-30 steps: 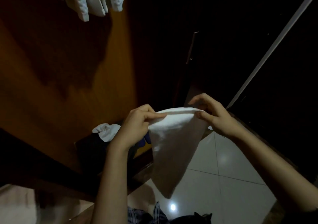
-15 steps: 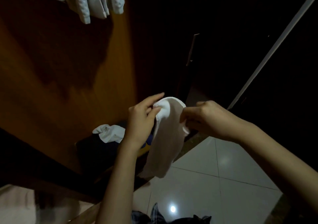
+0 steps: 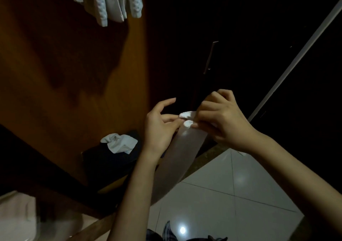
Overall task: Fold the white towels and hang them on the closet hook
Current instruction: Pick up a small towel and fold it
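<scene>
From the head camera, both hands met at the top edge of a white towel [image 3: 177, 159], which hung folded into a narrow strip in mid-air in front of the dark closet. The left hand [image 3: 159, 127] pinched that edge between thumb and curled middle fingers, while its index finger stuck out straight above the cloth. The right hand [image 3: 220, 118] was clenched over the same edge from the other side, its fingers curled onto the bunched corner, knuckles nearly touching the left fingertips. Below the grip the towel dropped down and slightly to the left, passing between the two forearms, its lower end lost in the dim light over the white floor tiles [image 3: 240, 194].

Left of and below the grip, a crumpled white cloth [image 3: 120, 142] lay on a dark heap against the wooden panel [image 3: 74, 92]. Well above and to the left of the grip, several pale towels [image 3: 111, 1] hung down from the top of the view; what held them was out of sight. Above and to the right of the hands, a thin metal handle [image 3: 210, 57] stood on the dark door.
</scene>
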The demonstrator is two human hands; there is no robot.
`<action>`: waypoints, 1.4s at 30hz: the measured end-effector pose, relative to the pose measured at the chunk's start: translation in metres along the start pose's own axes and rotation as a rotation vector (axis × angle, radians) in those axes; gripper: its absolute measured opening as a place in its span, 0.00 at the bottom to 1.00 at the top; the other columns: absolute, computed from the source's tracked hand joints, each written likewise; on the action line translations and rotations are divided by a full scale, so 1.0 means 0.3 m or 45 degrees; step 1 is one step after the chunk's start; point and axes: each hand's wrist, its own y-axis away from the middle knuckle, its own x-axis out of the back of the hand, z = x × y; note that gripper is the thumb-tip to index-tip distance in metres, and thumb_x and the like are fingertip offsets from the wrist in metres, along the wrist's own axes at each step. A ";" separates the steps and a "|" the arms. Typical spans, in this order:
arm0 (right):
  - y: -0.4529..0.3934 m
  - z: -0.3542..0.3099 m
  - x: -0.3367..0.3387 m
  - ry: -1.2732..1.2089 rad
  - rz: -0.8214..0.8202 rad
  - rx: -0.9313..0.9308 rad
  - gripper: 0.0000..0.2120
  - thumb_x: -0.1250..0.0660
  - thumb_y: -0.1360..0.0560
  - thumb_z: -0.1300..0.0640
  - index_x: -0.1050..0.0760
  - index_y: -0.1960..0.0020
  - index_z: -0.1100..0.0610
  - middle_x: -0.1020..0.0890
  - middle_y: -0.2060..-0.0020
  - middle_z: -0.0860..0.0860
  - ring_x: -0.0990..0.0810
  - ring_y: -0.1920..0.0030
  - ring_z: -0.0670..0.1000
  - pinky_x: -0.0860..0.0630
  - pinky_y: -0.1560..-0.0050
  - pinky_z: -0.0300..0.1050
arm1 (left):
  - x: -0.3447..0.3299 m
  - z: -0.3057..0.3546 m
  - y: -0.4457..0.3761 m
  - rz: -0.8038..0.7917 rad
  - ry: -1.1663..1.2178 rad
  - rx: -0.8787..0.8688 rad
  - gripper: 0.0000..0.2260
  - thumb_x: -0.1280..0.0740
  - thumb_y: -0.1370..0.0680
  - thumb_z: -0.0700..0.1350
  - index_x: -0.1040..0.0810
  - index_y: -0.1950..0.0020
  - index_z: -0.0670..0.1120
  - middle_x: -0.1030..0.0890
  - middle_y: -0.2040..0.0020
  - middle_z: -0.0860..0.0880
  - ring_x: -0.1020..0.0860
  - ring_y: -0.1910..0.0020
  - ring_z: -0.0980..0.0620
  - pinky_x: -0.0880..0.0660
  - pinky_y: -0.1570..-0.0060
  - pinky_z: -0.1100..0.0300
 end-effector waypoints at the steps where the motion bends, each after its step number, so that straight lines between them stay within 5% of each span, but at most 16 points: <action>1: 0.004 -0.008 0.006 -0.010 0.006 0.035 0.14 0.41 0.24 0.47 0.20 0.57 0.53 0.21 0.63 0.48 0.26 0.55 0.52 0.40 0.44 0.50 | 0.003 -0.003 0.001 0.005 0.009 0.010 0.25 0.29 0.29 0.34 0.28 0.34 0.47 0.18 0.63 0.54 0.18 0.61 0.62 0.24 0.60 0.72; 9: 0.009 -0.002 0.035 0.226 -0.035 0.004 0.03 0.28 0.29 0.52 0.17 0.57 0.50 0.18 0.66 0.46 0.23 0.55 0.54 0.43 0.45 0.52 | -0.009 0.006 0.014 -0.058 0.063 -0.005 0.25 0.27 0.30 0.36 0.27 0.35 0.47 0.17 0.64 0.54 0.18 0.60 0.64 0.28 0.58 0.78; 18: 0.019 0.008 0.036 0.152 -0.023 -0.230 0.09 0.34 0.25 0.49 0.18 0.54 0.51 0.18 0.60 0.46 0.25 0.49 0.53 0.44 0.36 0.56 | -0.022 0.027 0.027 -0.244 0.077 -0.127 0.21 0.33 0.24 0.38 0.31 0.32 0.49 0.15 0.58 0.51 0.18 0.51 0.59 0.26 0.51 0.72; 24: 0.028 0.011 0.022 0.087 0.048 -0.279 0.10 0.34 0.26 0.47 0.19 0.54 0.52 0.22 0.62 0.45 0.26 0.51 0.51 0.44 0.36 0.53 | -0.037 0.023 0.035 -0.147 -0.041 -0.180 0.31 0.24 0.33 0.36 0.29 0.33 0.52 0.17 0.57 0.55 0.18 0.55 0.62 0.24 0.53 0.71; 27: 0.044 0.028 -0.008 -0.160 0.245 -0.360 0.16 0.33 0.30 0.43 0.20 0.50 0.53 0.25 0.60 0.44 0.25 0.53 0.49 0.36 0.42 0.49 | -0.046 0.029 0.014 -0.120 -0.023 -0.181 0.30 0.26 0.31 0.32 0.29 0.33 0.50 0.18 0.60 0.56 0.18 0.57 0.61 0.23 0.54 0.69; 30: 0.071 0.054 -0.043 -0.826 0.355 -0.638 0.31 0.29 0.34 0.42 0.31 0.34 0.50 0.25 0.43 0.48 0.26 0.42 0.45 0.28 0.43 0.38 | -0.050 0.058 -0.025 -0.187 0.005 -0.195 0.31 0.26 0.32 0.31 0.31 0.31 0.47 0.19 0.61 0.56 0.18 0.58 0.61 0.23 0.56 0.69; 32: 0.096 0.065 -0.080 -1.336 0.290 -0.787 0.28 0.30 0.33 0.48 0.31 0.34 0.51 0.22 0.40 0.47 0.24 0.40 0.46 0.25 0.44 0.39 | -0.050 0.091 -0.055 -0.242 0.034 -0.212 0.32 0.26 0.32 0.31 0.31 0.32 0.46 0.18 0.61 0.54 0.17 0.58 0.60 0.23 0.57 0.69; 34: 0.116 0.064 -0.126 -1.660 0.258 -0.845 0.17 0.34 0.30 0.51 0.24 0.43 0.54 0.16 0.50 0.46 0.19 0.47 0.46 0.23 0.51 0.39 | -0.047 0.129 -0.084 -0.246 0.050 -0.224 0.31 0.26 0.33 0.32 0.30 0.33 0.46 0.18 0.60 0.52 0.17 0.59 0.59 0.22 0.58 0.68; 38: 0.077 0.035 -0.138 -1.726 0.438 -0.864 0.11 0.35 0.29 0.49 0.20 0.53 0.55 0.15 0.59 0.48 0.16 0.56 0.49 0.21 0.58 0.40 | -0.017 0.189 -0.131 -0.276 0.201 -0.147 0.25 0.26 0.31 0.38 0.28 0.35 0.48 0.16 0.61 0.52 0.17 0.58 0.58 0.23 0.59 0.68; 42: -0.035 0.037 -0.034 -1.703 0.666 -0.829 0.10 0.31 0.29 0.46 0.18 0.57 0.53 0.15 0.61 0.51 0.16 0.59 0.52 0.20 0.60 0.45 | 0.020 0.201 -0.114 -0.627 0.160 0.051 0.20 0.34 0.32 0.53 0.27 0.43 0.49 0.16 0.57 0.59 0.20 0.50 0.60 0.25 0.64 0.70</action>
